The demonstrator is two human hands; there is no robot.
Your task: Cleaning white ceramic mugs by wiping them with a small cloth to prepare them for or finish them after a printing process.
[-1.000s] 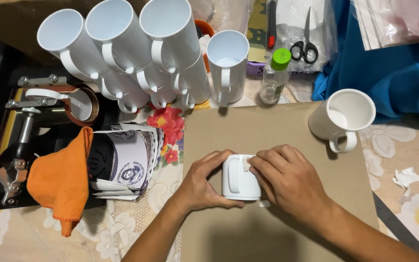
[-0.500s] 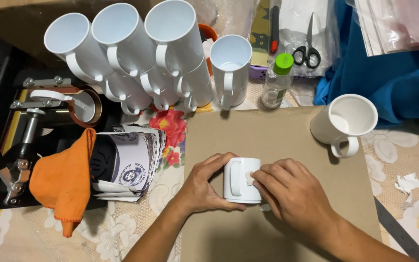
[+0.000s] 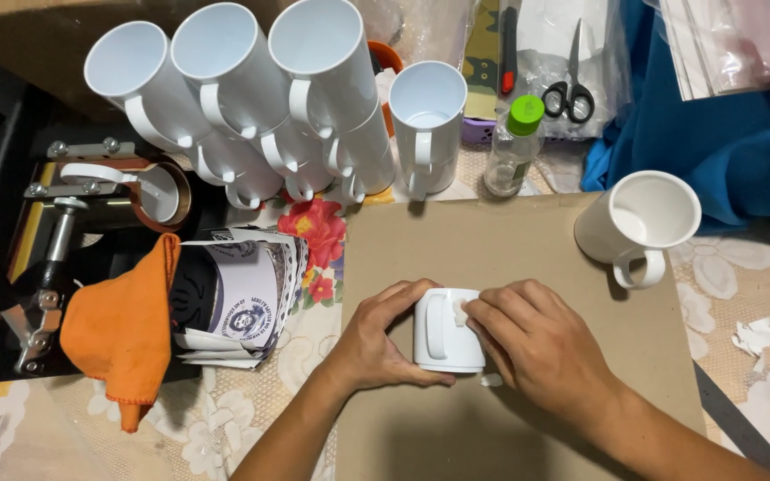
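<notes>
A white mug (image 3: 446, 330) lies on its side on a brown cardboard sheet (image 3: 501, 240), handle facing up. My left hand (image 3: 383, 343) wraps its left side and holds it steady. My right hand (image 3: 541, 343) rests against its right side, fingertips pressing a small white scrap (image 3: 461, 313) onto the mug near the handle. Another small white scrap (image 3: 492, 380) lies on the cardboard by my right hand.
Stacks of white mugs (image 3: 251, 98) lean at the back; one upright stack (image 3: 427, 125) and a single mug (image 3: 642, 223) stand near. A mug press (image 3: 91, 205), orange cloth (image 3: 122, 334), printed sheets (image 3: 242, 303), green-capped bottle (image 3: 514, 147), scissors (image 3: 570, 89), blue cloth (image 3: 724, 151).
The mug has been turned slightly between my hands and my right fingertips have shifted up toward the handle. The view has drifted a little; nothing else moved.
</notes>
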